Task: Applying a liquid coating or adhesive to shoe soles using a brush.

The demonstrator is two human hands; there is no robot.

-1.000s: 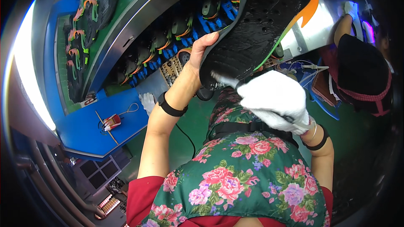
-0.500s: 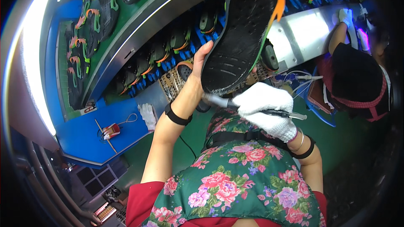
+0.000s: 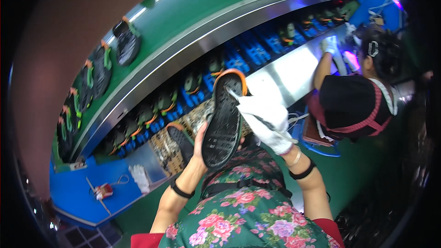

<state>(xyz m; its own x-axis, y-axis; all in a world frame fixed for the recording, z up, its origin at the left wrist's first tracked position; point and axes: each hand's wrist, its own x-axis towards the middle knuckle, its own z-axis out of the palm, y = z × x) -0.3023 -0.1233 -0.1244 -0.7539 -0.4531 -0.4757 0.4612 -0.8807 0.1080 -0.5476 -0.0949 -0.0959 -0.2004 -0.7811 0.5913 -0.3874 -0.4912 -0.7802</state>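
In the head view, the sandal sole [image 3: 220, 131] has come down and in toward your body from its place higher up half a second ago, and your brush [image 3: 233, 93] has travelled from the sole's near end to its orange-rimmed far end. Your whole view has swung as well, so more of the green belt and your co-worker [image 3: 356, 103] now shows. Your bare left hand [image 3: 199, 146] grips the sole near its lower end, thumb along the left edge and fingertips showing at the right; your right hand [image 3: 267, 117], in a white knitted glove, is closed around the brush, whose pale tip lies over the sole's inner face, though you cannot tell how firmly it presses. That face is black, long and waisted, with a wet-looking sheen and fine ridges toward the near end. Beyond your left hand, a second sole [image 3: 180, 142] rests on a brown patterned mat [image 3: 161, 150] on the metal ledge [image 3: 294, 76]. Behind it run blue racks [image 3: 236, 57] carrying dark shoes, and above them the green belt [image 3: 193, 25] with more sandals. To your left, a blue table [image 3: 69, 200] holds a white glove [image 3: 139, 177] and a small red object [image 3: 104, 191]; the floor [image 3: 138, 218] is green.
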